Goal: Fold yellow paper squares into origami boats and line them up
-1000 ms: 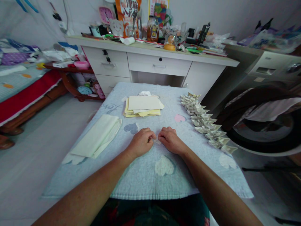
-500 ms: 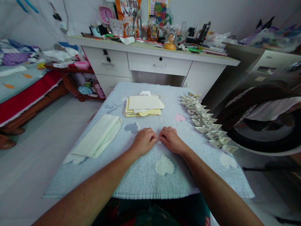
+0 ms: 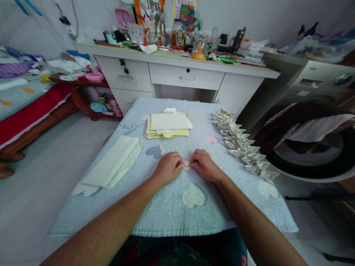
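Observation:
A small piece of folded paper (image 3: 186,165) shows between my two hands, low over the middle of the cloth-covered table (image 3: 163,218). My left hand (image 3: 170,166) pinches its left side with closed fingertips. On the other side, my right hand (image 3: 203,165) is closed, thumb and forefinger gripping the paper's right edge. Much of the paper is hidden behind the fingers. Beyond the hands lies a stack of cream and yellow paper sheets (image 3: 170,122). Rows of several folded paper boats (image 3: 240,142) stand along the table's right side.
A folded pale green sheet (image 3: 112,160) lies at the table's left. Behind stands a white desk (image 3: 188,75) crowded with jars and small items. A washing machine (image 3: 310,85) with its door open is at the right, and a bed (image 3: 33,111) at the left.
My right hand has shifted slightly right, widening the gap between my hands, so more of the folded paper shows. The whole view has tilted a little.

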Motion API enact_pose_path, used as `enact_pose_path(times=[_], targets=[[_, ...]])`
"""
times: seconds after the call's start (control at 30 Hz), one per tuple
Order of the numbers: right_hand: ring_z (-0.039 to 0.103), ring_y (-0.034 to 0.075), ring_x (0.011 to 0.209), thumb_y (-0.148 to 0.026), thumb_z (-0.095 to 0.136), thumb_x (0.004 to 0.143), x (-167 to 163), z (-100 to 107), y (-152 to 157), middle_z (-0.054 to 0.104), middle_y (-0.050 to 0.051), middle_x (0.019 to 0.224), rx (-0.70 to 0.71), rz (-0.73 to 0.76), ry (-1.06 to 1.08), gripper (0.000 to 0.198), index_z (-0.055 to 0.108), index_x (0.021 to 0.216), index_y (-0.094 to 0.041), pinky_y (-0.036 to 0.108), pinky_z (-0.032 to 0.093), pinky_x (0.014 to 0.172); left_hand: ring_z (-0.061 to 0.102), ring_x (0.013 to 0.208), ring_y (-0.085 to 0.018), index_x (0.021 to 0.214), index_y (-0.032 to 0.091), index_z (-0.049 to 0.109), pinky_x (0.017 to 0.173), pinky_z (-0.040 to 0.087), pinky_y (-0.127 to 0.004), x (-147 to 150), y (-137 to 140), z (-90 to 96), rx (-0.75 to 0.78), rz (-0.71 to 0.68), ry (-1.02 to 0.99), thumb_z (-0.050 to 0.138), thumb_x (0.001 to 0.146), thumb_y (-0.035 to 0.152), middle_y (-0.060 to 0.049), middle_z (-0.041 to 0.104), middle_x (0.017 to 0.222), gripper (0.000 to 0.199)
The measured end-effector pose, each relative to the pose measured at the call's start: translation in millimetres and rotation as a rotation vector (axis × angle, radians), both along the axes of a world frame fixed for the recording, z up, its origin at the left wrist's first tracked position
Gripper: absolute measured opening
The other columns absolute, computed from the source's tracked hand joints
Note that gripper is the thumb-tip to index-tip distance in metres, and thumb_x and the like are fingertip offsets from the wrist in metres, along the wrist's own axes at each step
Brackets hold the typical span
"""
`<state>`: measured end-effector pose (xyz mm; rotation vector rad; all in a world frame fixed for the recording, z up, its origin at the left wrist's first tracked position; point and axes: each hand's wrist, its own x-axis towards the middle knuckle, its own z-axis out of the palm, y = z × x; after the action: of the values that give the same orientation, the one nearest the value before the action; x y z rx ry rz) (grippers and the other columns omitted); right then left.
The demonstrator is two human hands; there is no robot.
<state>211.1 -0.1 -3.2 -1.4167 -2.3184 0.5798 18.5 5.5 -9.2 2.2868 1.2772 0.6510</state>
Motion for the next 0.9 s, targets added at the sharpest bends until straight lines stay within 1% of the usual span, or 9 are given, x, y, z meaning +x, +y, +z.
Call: enact_pose_path(times=[0.13,0.33,0.43,0.53,0.63,0.77,0.9], targets=[[0.046,0.018,0.087,-0.019,0.054,0.090,-4.1,2.3,0.9,0.056,0.004,0.087,-0.003,-0.017,-0.054,0.014,0.063,0.079,-0.018,0.033,0.031,0.081,0.055,0.076,-0.016,0.065,0.018,0.061,0.069,0.039,-0.027,2.0,-0.8,1.4,-0.001,0.019,0.011,0.060,0.077,0.016,-0.001,0.059,0.073,0.012],[0.044,0.020,0.087,-0.019,0.054,0.088,-10.9,2.7,-0.5,0.055,0.006,0.090,-0.002,-0.083,-0.153,0.013,0.062,0.079,-0.018,0.033,0.031,0.076,0.057,0.078,-0.017,0.065,0.018,0.061,0.072,0.038,-0.030,5.8,-1.6,3.6,-0.008,0.066,0.052,0.059,0.077,0.016,-0.001,0.061,0.073,0.013],[0.044,0.020,0.089,-0.020,0.054,0.089,-9.6,1.8,-2.0,0.054,0.006,0.094,0.003,-0.085,-0.124,0.012,0.062,0.080,-0.018,0.034,0.032,0.079,0.057,0.078,-0.017,0.065,0.018,0.061,0.071,0.036,-0.030,6.5,-1.5,3.2,-0.012,0.075,0.057,0.059,0.078,0.017,-0.001,0.061,0.073,0.013],[0.044,0.020,0.093,-0.021,0.059,0.086,-5.7,2.6,-3.5,0.054,0.005,0.097,0.001,-0.050,-0.059,0.005,0.062,0.082,-0.018,0.034,0.032,0.082,0.057,0.079,-0.017,0.066,0.018,0.061,0.071,0.036,-0.030,5.6,-1.2,2.8,-0.025,0.074,0.043,0.059,0.078,0.018,-0.001,0.061,0.074,0.013],[0.045,0.020,0.094,-0.019,0.062,0.083,-2.2,3.7,-4.0,0.054,0.004,0.098,-0.015,-0.028,-0.014,0.001,0.062,0.084,-0.019,0.034,0.033,0.084,0.056,0.079,-0.017,0.067,0.018,0.061,0.071,0.037,-0.030,3.3,-1.4,2.3,-0.026,0.055,0.021,0.059,0.079,0.019,-0.001,0.060,0.074,0.012],[0.045,0.019,0.094,-0.016,0.061,0.083,-0.4,3.1,-3.3,0.054,0.004,0.097,-0.022,-0.022,0.000,0.004,0.062,0.083,-0.019,0.034,0.032,0.086,0.056,0.080,-0.017,0.068,0.018,0.062,0.073,0.038,-0.030,1.2,-2.8,0.6,-0.007,0.022,0.009,0.059,0.079,0.018,-0.001,0.059,0.074,0.011],[0.044,0.019,0.093,-0.016,0.059,0.085,-2.4,3.7,-3.4,0.055,0.005,0.097,-0.010,-0.012,-0.021,0.005,0.062,0.082,-0.018,0.034,0.032,0.085,0.056,0.086,-0.019,0.077,0.019,0.065,0.077,0.039,-0.032,3.9,-4.3,-1.5,0.064,0.042,0.016,0.064,0.077,0.021,-0.003,0.062,0.083,0.002]])
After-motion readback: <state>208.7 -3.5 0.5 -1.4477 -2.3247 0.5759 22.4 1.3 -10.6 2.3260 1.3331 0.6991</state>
